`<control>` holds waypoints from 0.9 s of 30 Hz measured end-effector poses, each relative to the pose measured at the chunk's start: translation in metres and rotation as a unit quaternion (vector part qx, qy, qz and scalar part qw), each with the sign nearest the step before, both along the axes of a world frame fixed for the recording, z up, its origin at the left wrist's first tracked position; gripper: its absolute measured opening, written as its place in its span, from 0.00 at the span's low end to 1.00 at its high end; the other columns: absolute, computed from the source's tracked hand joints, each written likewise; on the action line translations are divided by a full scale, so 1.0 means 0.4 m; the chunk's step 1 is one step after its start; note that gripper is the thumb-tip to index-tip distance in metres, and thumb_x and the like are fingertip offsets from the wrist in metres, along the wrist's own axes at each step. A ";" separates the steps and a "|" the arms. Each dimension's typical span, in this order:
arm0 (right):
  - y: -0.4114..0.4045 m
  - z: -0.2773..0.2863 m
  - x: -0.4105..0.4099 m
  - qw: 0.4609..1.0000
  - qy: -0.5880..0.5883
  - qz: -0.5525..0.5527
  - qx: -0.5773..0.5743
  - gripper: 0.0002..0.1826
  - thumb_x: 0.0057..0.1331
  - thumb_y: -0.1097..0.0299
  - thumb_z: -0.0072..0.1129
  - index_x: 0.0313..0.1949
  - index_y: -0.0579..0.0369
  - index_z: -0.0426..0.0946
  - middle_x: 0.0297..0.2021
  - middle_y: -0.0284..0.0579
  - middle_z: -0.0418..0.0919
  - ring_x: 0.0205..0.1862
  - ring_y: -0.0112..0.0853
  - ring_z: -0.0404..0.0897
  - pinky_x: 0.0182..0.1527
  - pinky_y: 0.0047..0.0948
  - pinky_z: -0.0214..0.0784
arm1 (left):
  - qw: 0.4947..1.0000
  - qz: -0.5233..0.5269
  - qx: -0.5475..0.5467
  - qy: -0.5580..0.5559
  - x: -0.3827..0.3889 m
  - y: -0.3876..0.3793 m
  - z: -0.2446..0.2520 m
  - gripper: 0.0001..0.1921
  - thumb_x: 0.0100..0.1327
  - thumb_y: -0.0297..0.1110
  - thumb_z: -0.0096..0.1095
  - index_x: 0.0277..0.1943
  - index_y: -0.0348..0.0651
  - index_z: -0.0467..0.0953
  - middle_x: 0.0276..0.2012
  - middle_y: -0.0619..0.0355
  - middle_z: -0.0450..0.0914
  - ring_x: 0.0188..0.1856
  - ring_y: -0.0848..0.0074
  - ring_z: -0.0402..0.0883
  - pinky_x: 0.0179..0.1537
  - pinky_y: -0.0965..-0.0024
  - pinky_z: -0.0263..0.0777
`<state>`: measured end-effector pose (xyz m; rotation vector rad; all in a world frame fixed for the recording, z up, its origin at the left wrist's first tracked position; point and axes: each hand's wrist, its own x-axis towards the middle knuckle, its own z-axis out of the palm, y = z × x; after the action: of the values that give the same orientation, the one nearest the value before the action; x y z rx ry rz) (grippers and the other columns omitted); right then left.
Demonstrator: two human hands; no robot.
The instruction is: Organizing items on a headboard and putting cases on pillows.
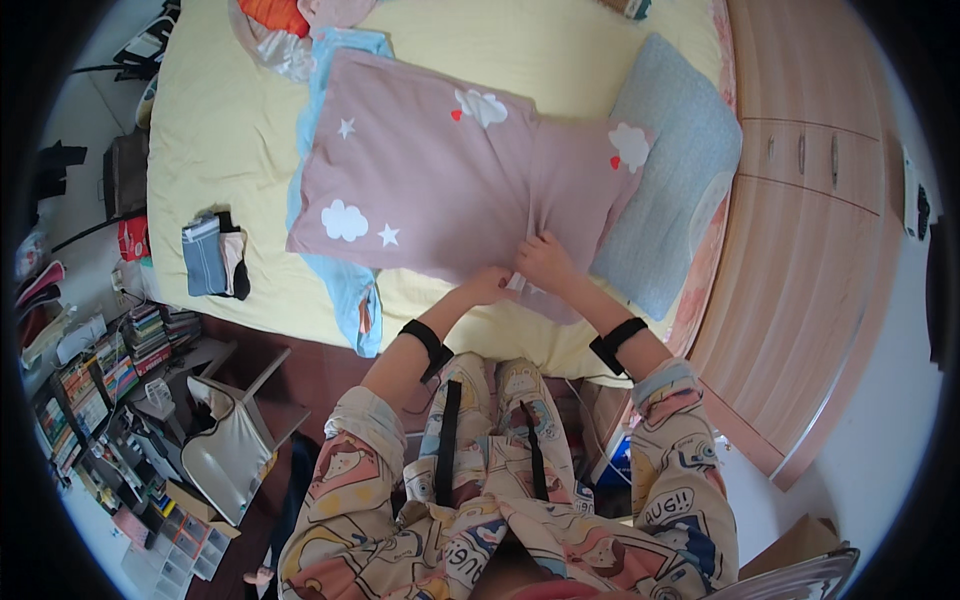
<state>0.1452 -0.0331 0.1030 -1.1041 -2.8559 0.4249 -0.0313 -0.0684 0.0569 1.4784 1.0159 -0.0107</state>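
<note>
A mauve fabric piece (420,172) printed with white clouds, stars and small red hearts lies spread on the yellow bed sheet (225,150). My right hand (546,261) pinches a gathered fold of it near its lower edge, right of centre. Close beside it on the left, my left hand (491,285) holds the same lower edge between its fingers. Creases run up from my hands through the fabric. Light blue fabric (352,300) shows from beneath its left side. A grey-blue pillow (660,172) lies at the right, partly under the mauve fabric's right end.
Folded socks or small garments (204,259) lie on the bed's left part. An orange and pale bundle (277,22) sits at the top left. A wooden cabinet (802,262) borders the bed at the right. A chair (225,450) and bookshelves (97,390) stand at the lower left.
</note>
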 end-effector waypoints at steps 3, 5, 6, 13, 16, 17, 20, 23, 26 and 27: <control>-0.003 -0.040 -0.005 0.997 -0.026 -0.053 -0.039 0.01 0.48 0.67 0.53 0.21 0.47 0.73 0.25 0.34 0.73 0.37 0.30 0.72 0.38 0.34 0.61 | 0.968 -0.015 -0.226 0.106 0.021 0.007 -0.011 0.18 0.56 0.42 0.56 0.31 0.30 0.76 0.27 0.47 0.78 0.31 0.68 0.80 0.34 0.65 0.75; -0.018 -0.055 -0.031 0.992 -0.032 -0.100 -0.068 0.01 0.48 0.68 0.53 0.21 0.47 0.73 0.25 0.34 0.74 0.37 0.31 0.73 0.38 0.34 0.61 | 0.941 0.093 -0.312 0.088 0.010 -0.018 -0.034 0.19 0.57 0.43 0.54 0.30 0.28 0.75 0.30 0.44 0.78 0.33 0.68 0.81 0.33 0.65 0.75; -0.031 -0.061 -0.041 0.992 -0.053 -0.089 -0.066 0.01 0.48 0.68 0.53 0.21 0.47 0.73 0.26 0.34 0.74 0.36 0.31 0.73 0.38 0.33 0.62 | 0.897 0.199 -0.389 0.067 0.008 -0.031 -0.041 0.20 0.58 0.43 0.52 0.30 0.27 0.75 0.33 0.41 0.78 0.36 0.68 0.81 0.32 0.65 0.75; -0.072 -0.072 -0.056 0.991 -0.056 0.048 -0.113 0.04 0.45 0.66 0.58 0.24 0.46 0.78 0.29 0.34 0.76 0.39 0.32 0.73 0.42 0.37 0.62 | 0.988 -0.047 -0.135 0.051 -0.019 -0.050 -0.078 0.19 0.61 0.43 0.45 0.39 0.33 0.74 0.37 0.49 0.75 0.36 0.66 0.78 0.39 0.66 0.72; -0.019 -0.049 -0.024 0.988 -0.079 0.102 -0.081 0.03 0.46 0.65 0.56 0.22 0.44 0.77 0.28 0.33 0.75 0.38 0.32 0.72 0.41 0.37 0.62 | 0.967 -0.119 -0.213 0.072 0.003 -0.022 -0.031 0.18 0.61 0.41 0.44 0.40 0.33 0.73 0.36 0.45 0.77 0.37 0.62 0.76 0.42 0.62 0.68; 0.038 -0.019 -0.061 0.987 -0.110 0.115 -0.027 0.04 0.46 0.65 0.56 0.23 0.44 0.78 0.28 0.33 0.75 0.38 0.32 0.72 0.42 0.39 0.62 | 0.974 -0.141 -0.167 0.060 -0.047 -0.048 -0.061 0.19 0.60 0.41 0.44 0.41 0.32 0.75 0.40 0.43 0.77 0.41 0.57 0.76 0.44 0.60 0.67; 0.215 -0.077 -0.011 0.965 -0.248 -0.023 0.086 0.11 0.50 0.61 0.53 0.32 0.48 0.76 0.33 0.37 0.74 0.43 0.31 0.70 0.47 0.42 0.60 | 0.978 -0.156 -0.130 0.044 -0.028 -0.054 -0.063 0.19 0.60 0.40 0.43 0.43 0.33 0.75 0.42 0.41 0.77 0.46 0.52 0.75 0.46 0.58 0.67; 0.358 -0.093 0.028 0.959 -0.077 -0.144 0.232 0.13 0.52 0.64 0.52 0.37 0.52 0.74 0.38 0.41 0.75 0.49 0.32 0.69 0.48 0.46 0.60 | 0.985 -0.126 -0.095 0.064 -0.015 -0.072 -0.056 0.17 0.59 0.37 0.43 0.42 0.35 0.74 0.41 0.42 0.77 0.45 0.54 0.75 0.45 0.58 0.67; 0.455 -0.095 -0.030 0.942 -0.135 -0.271 0.144 0.17 0.53 0.65 0.53 0.43 0.56 0.71 0.38 0.46 0.76 0.49 0.35 0.71 0.47 0.48 0.63 | 0.981 -0.154 -0.057 0.102 -0.047 -0.059 -0.036 0.15 0.59 0.37 0.44 0.41 0.37 0.74 0.40 0.43 0.77 0.44 0.55 0.75 0.44 0.58 0.67; 0.491 -0.115 0.002 0.931 -0.153 -0.327 0.064 0.15 0.54 0.65 0.52 0.40 0.56 0.72 0.38 0.45 0.77 0.45 0.37 0.74 0.44 0.46 0.65 | 0.971 -0.203 -0.055 0.112 -0.027 -0.036 -0.022 0.15 0.59 0.37 0.45 0.42 0.38 0.74 0.41 0.43 0.77 0.44 0.54 0.75 0.44 0.59 0.67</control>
<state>0.1461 0.1634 0.0572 -2.1203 -2.4520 0.0197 -0.0422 -0.0829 0.0482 1.5820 0.8580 -0.5292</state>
